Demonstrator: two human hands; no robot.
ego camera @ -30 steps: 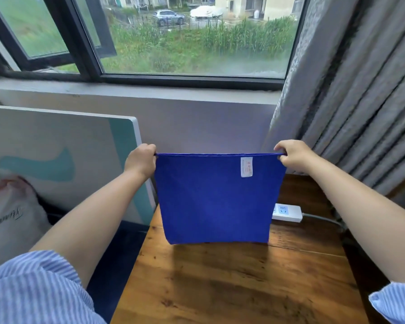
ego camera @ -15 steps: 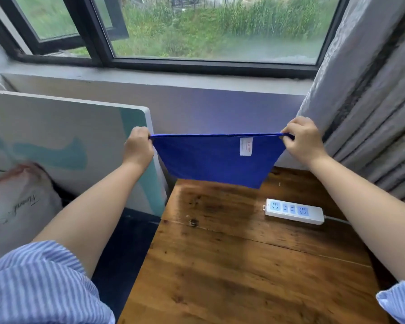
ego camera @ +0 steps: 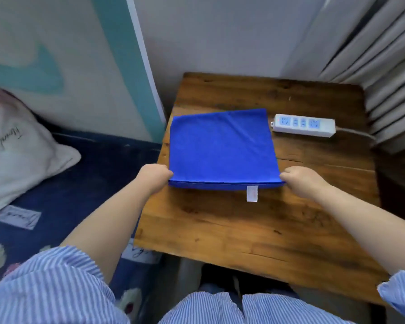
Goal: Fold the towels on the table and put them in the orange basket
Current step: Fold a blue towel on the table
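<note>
Since the earlier frame, the blue towel point(ego camera: 222, 148) has come down from its raised, stretched position in front of the window and now lies flat on the wooden table point(ego camera: 255, 230), folded into a rough square with its doubled edge nearest the person. From the head view, the left hand point(ego camera: 153, 177) pinches the near left corner of the towel, fingers closed on the fabric. The right hand point(ego camera: 302, 180) pinches the near right corner in the same manner. A white label point(ego camera: 252, 193) hangs from the near edge of the towel, toward the right hand. A white power strip point(ego camera: 304, 125) lies on the table just beside the far right corner of the towel, its cable leading off toward the grey curtain point(ego camera: 384, 66). Left of the table, a white pillow point(ego camera: 17, 146) rests on dark blue bedding point(ego camera: 80, 195). Striped sleeves point(ego camera: 52, 288) cover both upper arms.
</note>
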